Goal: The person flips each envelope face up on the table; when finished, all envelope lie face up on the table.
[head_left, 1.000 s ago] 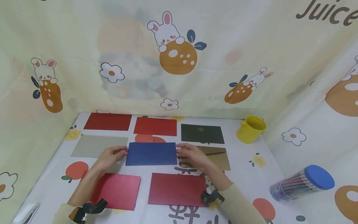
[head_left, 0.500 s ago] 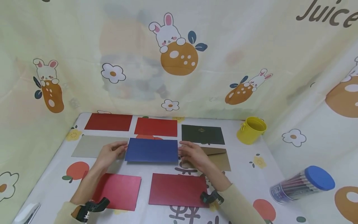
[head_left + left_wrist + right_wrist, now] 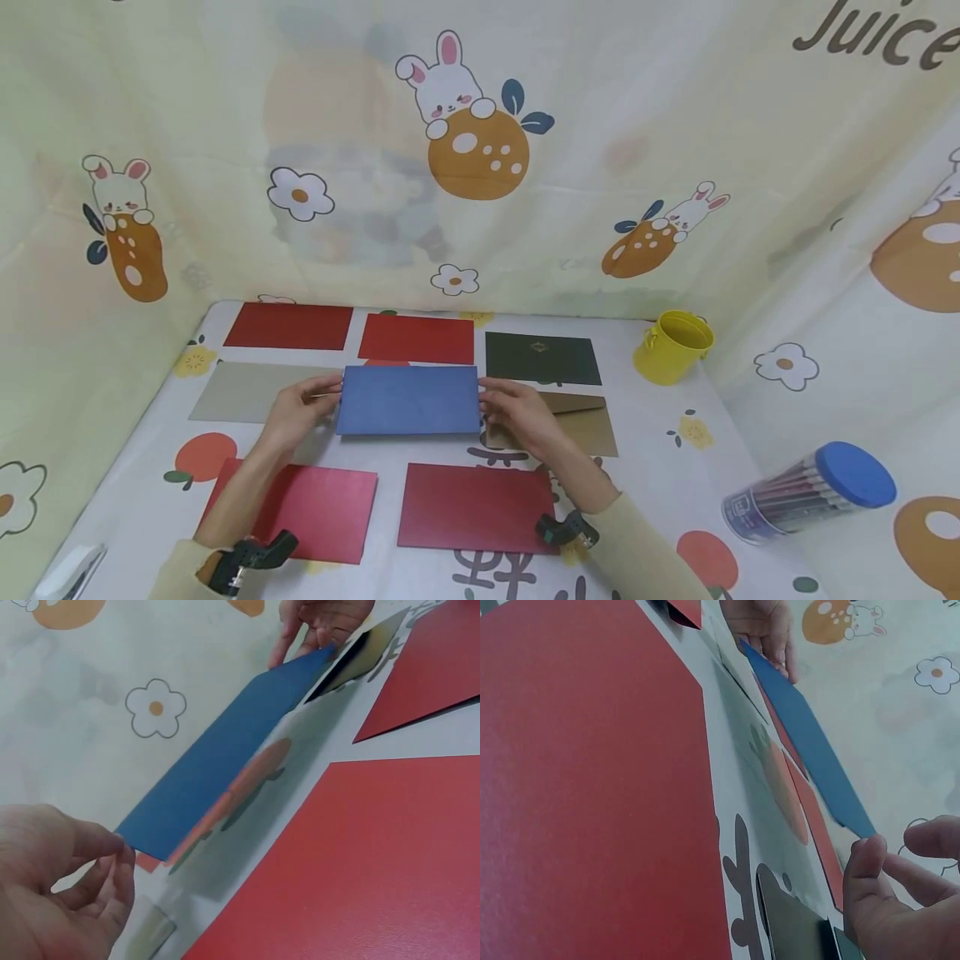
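Observation:
A blue envelope (image 3: 409,402) is lifted a little off the table in the middle of the head view, tilted toward the camera. At its left short edge my left hand (image 3: 300,408) pinches it between thumb and fingers. My right hand (image 3: 525,418) holds the opposite short edge. In the left wrist view, the blue envelope (image 3: 217,769) slopes up from the thumb and fingertips, a gap showing beneath it. From the right wrist, the right thumb (image 3: 868,855) lies against the near corner. Partly behind my left hand lies a pale grey envelope (image 3: 243,392); a brown envelope (image 3: 588,427) is partly under my right.
Dark red (image 3: 288,326), bright red (image 3: 417,338) and dark green (image 3: 543,358) envelopes lie along the back. Two more red envelopes, one pinkish (image 3: 326,510) and one crimson (image 3: 476,507), lie in front. At right stand a yellow bucket (image 3: 667,354) and a blue-lidded pencil jar (image 3: 806,496).
Both hands have raised the blue envelope off the table and slightly away from the camera. Its face has tilted and looks lighter. The other envelopes have stayed put.

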Motion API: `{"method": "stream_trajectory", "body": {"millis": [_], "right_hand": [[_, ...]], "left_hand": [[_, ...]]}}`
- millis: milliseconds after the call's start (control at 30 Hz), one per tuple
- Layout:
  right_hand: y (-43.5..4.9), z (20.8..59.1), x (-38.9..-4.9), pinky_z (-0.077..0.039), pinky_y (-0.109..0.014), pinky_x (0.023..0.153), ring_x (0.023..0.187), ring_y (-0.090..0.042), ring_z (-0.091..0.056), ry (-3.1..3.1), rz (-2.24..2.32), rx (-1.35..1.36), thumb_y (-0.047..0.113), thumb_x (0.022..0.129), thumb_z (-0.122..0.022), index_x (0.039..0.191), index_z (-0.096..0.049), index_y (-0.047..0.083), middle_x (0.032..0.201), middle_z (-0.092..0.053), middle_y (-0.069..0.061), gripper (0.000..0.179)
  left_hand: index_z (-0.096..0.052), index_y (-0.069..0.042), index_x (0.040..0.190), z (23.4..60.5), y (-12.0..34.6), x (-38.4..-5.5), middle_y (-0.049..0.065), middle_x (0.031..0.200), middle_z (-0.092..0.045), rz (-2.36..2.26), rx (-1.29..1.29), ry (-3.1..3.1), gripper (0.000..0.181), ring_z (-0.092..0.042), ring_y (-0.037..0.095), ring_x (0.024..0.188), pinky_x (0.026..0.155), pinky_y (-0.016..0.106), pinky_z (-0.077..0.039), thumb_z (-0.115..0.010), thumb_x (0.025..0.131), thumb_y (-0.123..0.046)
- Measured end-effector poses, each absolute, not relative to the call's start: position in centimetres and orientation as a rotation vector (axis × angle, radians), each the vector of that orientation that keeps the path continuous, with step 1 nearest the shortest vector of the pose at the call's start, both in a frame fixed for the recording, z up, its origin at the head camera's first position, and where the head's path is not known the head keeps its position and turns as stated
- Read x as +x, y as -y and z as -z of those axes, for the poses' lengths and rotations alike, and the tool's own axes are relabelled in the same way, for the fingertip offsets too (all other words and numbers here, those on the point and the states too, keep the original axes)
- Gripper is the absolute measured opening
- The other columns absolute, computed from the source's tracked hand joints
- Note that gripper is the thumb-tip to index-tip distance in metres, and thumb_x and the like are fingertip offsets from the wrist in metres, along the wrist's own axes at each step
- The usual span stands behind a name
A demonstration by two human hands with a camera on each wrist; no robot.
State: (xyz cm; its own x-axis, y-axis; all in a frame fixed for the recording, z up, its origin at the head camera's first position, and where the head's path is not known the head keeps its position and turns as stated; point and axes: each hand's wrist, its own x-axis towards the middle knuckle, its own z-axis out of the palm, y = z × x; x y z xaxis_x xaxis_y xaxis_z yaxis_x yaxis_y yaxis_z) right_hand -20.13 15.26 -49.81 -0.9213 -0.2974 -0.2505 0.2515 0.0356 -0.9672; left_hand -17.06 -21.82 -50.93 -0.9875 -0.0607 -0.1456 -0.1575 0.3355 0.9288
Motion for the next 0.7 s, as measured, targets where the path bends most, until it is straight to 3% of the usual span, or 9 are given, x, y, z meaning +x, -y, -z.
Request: {"method": "stream_trajectory", "body": {"millis": [233,500,700], "right_hand": [[-15.28,49.60,-19.95,-0.053,-0.033,0.082,0.102,-0.026,-0.063,-1.956,1.917,-0.061,0.011,0.103,-0.055,0.141,-0.057,0.005,0.120,-0.068,-0.019,0.038],[-15.59,50.15,-19.95,-0.056,-0.030,0.074,0.095,-0.028,-0.066,-1.941,1.918,-0.084,0.011,0.103,-0.054,0.146,-0.054,0.014,0.117,-0.067,-0.019,0.043],[-15.55,50.27,-19.93,-0.057,-0.031,0.070,0.092,-0.029,-0.066,-1.972,1.906,-0.107,0.008,0.102,-0.054,0.145,-0.055,0.015,0.112,-0.068,-0.017,0.044]], "left_hand": [[-0.054,-0.008,0.144,50.83,21.82,-16.86,0.018,0.135,-0.061,-1.749,-0.203,-2.494,0.043,-0.061,0.032,0.121,0.097,0.036,-0.054,-0.059,0.103,-0.016],[-0.051,-0.013,0.148,51.11,22.00,-16.60,0.019,0.133,-0.062,-1.704,-0.148,-2.520,0.047,-0.061,0.033,0.120,0.087,0.021,-0.052,-0.060,0.102,-0.014],[-0.051,-0.011,0.148,51.12,21.95,-16.44,0.020,0.130,-0.063,-1.690,-0.104,-2.547,0.047,-0.062,0.034,0.116,0.085,0.025,-0.053,-0.059,0.102,-0.011]]}}
